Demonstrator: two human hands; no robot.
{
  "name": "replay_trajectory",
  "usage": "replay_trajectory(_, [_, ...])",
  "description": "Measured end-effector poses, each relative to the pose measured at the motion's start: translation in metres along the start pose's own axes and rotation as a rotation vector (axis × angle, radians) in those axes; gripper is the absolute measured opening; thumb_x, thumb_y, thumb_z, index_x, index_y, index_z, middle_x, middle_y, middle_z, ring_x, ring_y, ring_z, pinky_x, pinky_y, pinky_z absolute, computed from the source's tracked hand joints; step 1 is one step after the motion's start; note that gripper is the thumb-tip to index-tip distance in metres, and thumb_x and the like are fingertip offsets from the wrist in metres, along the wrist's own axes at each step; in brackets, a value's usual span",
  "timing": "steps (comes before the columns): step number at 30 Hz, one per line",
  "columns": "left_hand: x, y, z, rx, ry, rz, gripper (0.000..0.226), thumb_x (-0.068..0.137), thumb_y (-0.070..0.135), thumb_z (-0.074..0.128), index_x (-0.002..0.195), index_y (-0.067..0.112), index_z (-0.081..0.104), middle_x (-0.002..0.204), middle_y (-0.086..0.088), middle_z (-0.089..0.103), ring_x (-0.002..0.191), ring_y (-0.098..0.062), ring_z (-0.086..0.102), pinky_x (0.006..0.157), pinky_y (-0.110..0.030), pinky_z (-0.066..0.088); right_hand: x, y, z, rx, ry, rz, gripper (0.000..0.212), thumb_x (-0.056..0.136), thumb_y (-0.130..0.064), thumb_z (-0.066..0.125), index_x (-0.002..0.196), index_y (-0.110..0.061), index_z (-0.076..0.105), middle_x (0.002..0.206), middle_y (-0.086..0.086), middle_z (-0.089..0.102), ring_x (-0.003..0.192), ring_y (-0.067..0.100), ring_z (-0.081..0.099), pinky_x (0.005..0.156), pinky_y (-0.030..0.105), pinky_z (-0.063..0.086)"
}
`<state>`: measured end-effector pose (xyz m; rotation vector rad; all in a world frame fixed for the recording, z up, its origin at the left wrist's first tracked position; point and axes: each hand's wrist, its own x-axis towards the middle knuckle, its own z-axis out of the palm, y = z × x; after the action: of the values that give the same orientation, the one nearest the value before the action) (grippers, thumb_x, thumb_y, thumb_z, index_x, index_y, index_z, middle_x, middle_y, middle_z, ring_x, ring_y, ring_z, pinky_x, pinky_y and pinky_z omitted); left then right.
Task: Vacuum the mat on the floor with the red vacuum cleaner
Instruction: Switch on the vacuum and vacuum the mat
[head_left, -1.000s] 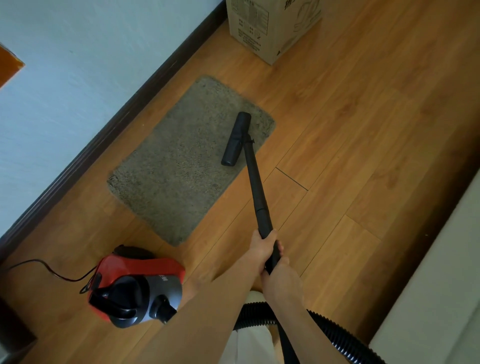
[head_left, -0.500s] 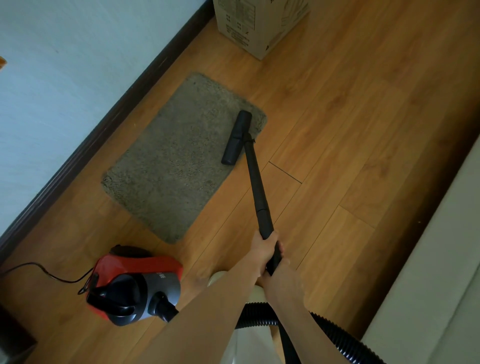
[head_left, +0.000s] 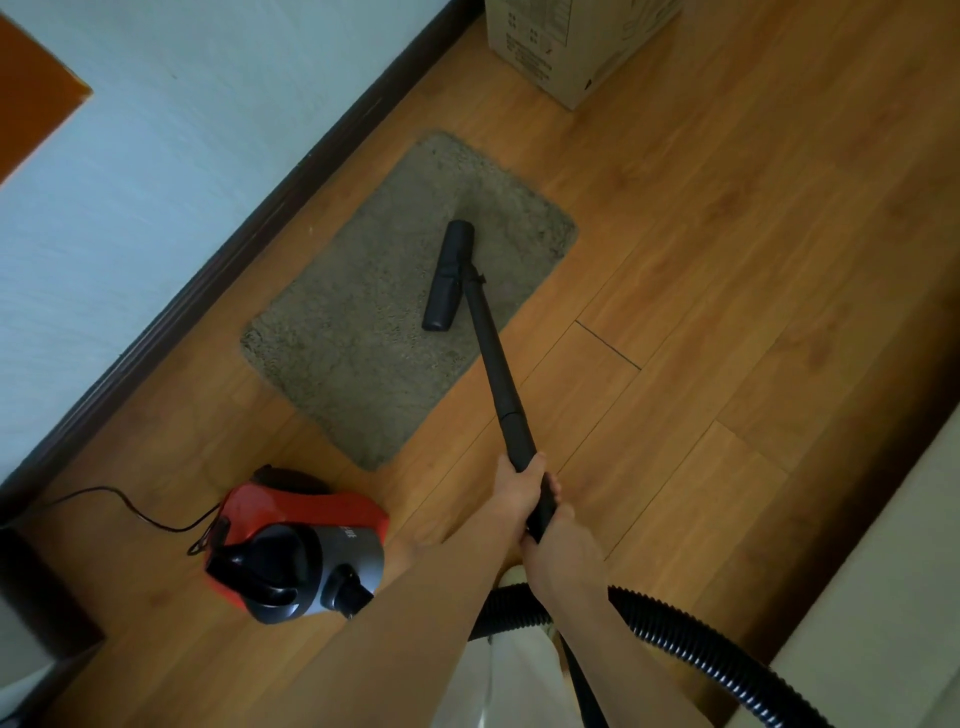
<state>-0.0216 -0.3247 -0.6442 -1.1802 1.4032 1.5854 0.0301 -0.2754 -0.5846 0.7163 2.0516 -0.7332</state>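
Observation:
A grey-brown shaggy mat (head_left: 363, 322) lies on the wooden floor beside the wall. The black floor nozzle (head_left: 448, 276) rests on the mat, near its right half. A black wand (head_left: 498, 374) runs from the nozzle down to my hands. My left hand (head_left: 517, 488) grips the wand higher up. Just below it, my right hand (head_left: 563, 545) grips the wand's lower end. The red and grey vacuum cleaner (head_left: 296, 551) stands on the floor at lower left. Its ribbed black hose (head_left: 670, 631) curves under my arms to the right.
A cardboard box (head_left: 571, 47) stands on the floor beyond the mat. A dark skirting board (head_left: 260, 244) runs along the pale wall on the left. The vacuum's black cord (head_left: 130, 506) trails left. A pale furniture edge (head_left: 883, 597) fills the lower right.
The nozzle has slid left, from the mat's right edge further onto the mat. Both hands keep their grip on the wand.

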Motion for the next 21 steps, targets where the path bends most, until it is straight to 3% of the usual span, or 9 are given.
replay_trajectory(7, [-0.008,-0.009,0.013,-0.012,-0.042,-0.034,0.019,0.096,0.019,0.051,0.11,0.011,0.041,0.063,-0.005,0.05,0.051,-0.015,0.049,0.049,-0.026,0.046,-0.005,0.014,-0.008,-0.062,-0.004,0.023,0.029,0.095,-0.029,0.049,0.117,-0.011,0.042,0.103,0.006,0.064,0.091,0.022,0.062,0.067,0.029,0.045])
replay_trajectory(18, [-0.028,-0.007,0.026,-0.001,-0.105,-0.015,0.02,0.095,0.018,0.052,0.11,0.01,0.041,0.062,-0.006,0.052,0.052,-0.016,0.049,0.051,-0.026,0.047,-0.02,0.019,-0.017,0.03,0.049,0.064,0.04,0.093,-0.027,0.052,0.128,-0.014,0.038,0.098,0.006,0.065,0.088,0.023,0.064,0.076,0.039,0.055])
replay_trajectory(21, [-0.028,0.002,0.015,-0.007,-0.09,-0.005,0.023,0.095,0.017,0.052,0.114,0.011,0.041,0.063,-0.006,0.052,0.054,-0.017,0.05,0.054,-0.027,0.047,-0.021,0.008,-0.016,0.01,0.044,0.016,0.038,0.094,-0.027,0.052,0.127,-0.013,0.039,0.099,0.007,0.065,0.088,0.022,0.064,0.075,0.036,0.054])
